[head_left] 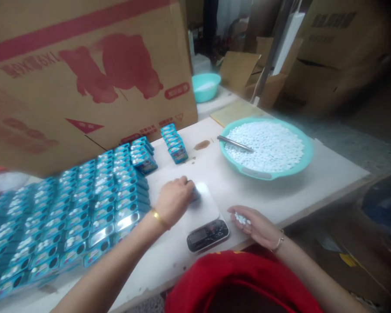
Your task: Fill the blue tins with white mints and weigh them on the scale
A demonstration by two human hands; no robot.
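My left hand (175,199), with a gold bracelet at its wrist, is closed on a small blue box (195,195) over the white plate of a digital scale (206,208). Most of that box is hidden by the fingers. To the right of the scale, my right hand (256,226) is cupped palm up and holds a small heap of white tablets (242,218). Beyond it stands a mint-green basin (270,175) full of similar white tablets, with a metal rod-like handle (235,143) lying in them.
Many blue boxes (101,204) stand in packed rows on the left of the white table (332,174). A short row of boxes (175,145) stands apart behind the scale. A large carton (94,82) walls off the back left. Another green basin (206,90) is farther back.
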